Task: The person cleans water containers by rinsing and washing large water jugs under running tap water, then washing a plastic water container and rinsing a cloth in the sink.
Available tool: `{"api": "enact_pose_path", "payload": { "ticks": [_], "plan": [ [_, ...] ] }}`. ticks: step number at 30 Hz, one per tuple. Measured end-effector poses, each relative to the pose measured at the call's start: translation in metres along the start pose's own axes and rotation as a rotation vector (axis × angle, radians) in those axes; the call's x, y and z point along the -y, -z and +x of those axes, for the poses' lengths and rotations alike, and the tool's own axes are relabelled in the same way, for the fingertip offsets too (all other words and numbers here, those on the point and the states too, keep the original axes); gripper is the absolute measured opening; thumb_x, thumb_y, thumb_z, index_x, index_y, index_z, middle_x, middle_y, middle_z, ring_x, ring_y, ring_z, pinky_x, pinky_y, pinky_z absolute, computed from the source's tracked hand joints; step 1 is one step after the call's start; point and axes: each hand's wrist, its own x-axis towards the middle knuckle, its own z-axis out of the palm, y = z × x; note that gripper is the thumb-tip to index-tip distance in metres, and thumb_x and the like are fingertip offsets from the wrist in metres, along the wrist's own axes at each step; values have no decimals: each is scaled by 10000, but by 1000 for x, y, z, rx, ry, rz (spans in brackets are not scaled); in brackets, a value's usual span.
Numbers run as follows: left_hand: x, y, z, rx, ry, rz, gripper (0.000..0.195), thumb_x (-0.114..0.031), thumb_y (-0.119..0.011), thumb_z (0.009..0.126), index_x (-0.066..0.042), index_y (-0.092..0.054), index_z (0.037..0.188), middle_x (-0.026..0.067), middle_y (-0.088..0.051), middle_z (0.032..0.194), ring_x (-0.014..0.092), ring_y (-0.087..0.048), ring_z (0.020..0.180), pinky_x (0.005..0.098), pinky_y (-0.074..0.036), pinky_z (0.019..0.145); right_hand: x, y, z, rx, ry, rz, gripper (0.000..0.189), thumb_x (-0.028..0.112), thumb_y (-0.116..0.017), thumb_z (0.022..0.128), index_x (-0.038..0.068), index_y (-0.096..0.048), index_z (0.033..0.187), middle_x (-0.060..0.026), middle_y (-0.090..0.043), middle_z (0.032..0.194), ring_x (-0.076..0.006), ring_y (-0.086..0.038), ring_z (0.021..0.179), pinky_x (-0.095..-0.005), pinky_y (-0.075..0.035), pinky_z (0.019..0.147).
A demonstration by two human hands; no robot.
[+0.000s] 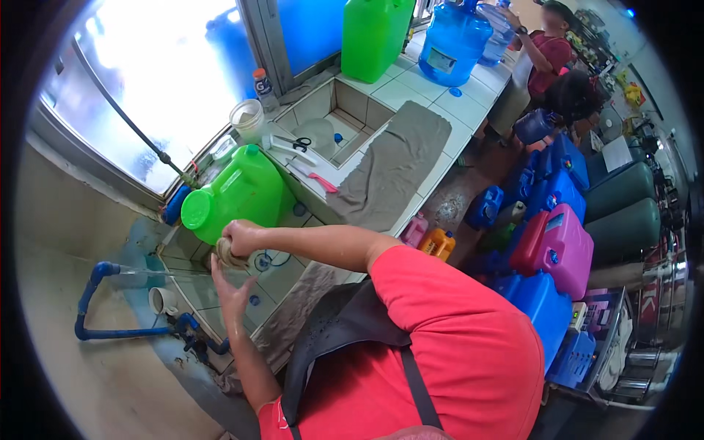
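Observation:
A wadded beige cloth (pixel 231 256) is squeezed in my right hand (pixel 243 236), above a tiled basin (pixel 212 291). My left hand (pixel 234 294) is just below it, fingers apart and fingertips close to the cloth; whether they touch it I cannot tell. Beyond my hands a bright green plastic jug (pixel 247 187) with a screw lid leans in the basin. From the blue pipe spout (pixel 105 269) at the left, a thin water stream (pixel 165 272) runs towards my left hand. On the basin floor lie a blue cap (pixel 254 301) and a dark ring-shaped item (pixel 263 262).
A white mug (pixel 163 301) hangs by the pipe. A grey cloth (pixel 396 165), scissors (pixel 300 144), a brush (pixel 291 149) and a pink-handled knife (pixel 316 179) lie around a second sink (pixel 379 107). Large water containers (pixel 456 44) and people (pixel 542 60) are beyond; jugs (pixel 561 247) crowd the right.

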Motion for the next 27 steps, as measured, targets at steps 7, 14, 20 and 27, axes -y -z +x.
{"api": "enact_pose_path", "payload": {
  "ticks": [7, 14, 20, 27],
  "plan": [
    [44, -9, 21, -125, 322, -248, 467, -119, -767, 773, 10, -560, 1170, 114, -638, 1041, 241, -646, 900, 329, -527, 760, 13, 17, -44, 295, -91, 796, 883, 83, -766, 673, 63, -362, 1458, -136, -651, 1158, -206, -663, 856, -349, -555, 735],
    [29, 10, 30, 611, 880, -1023, 157, -216, -599, 876, -74, -547, 835, 20, -490, 636, 111, -438, 470, 239, -317, 405, -22, 29, -67, -230, 1139, -940, 848, 166, -640, 794, 333, -233, 1518, -44, -205, 1608, -347, -366, 1386, -539, -337, 1103],
    [56, -6, 15, 1130, 1039, -791, 163, -171, -636, 854, -121, -510, 763, -26, -433, 600, 91, -400, 453, 242, -270, 397, -9, 13, -64, -195, 1470, -967, 161, 231, -609, 775, 141, -667, 895, -23, -661, 1012, -256, -555, 1161, -526, -363, 1061],
    [80, -60, 8, 1022, 895, 10, 187, -205, -706, 799, -113, -580, 697, 16, -530, 550, 142, -519, 474, 299, -369, 423, -70, -37, -63, 318, 373, -819, 206, 197, -682, 698, 87, -701, 872, -120, -705, 851, -309, -689, 855, -462, -529, 740]
  ]
}}
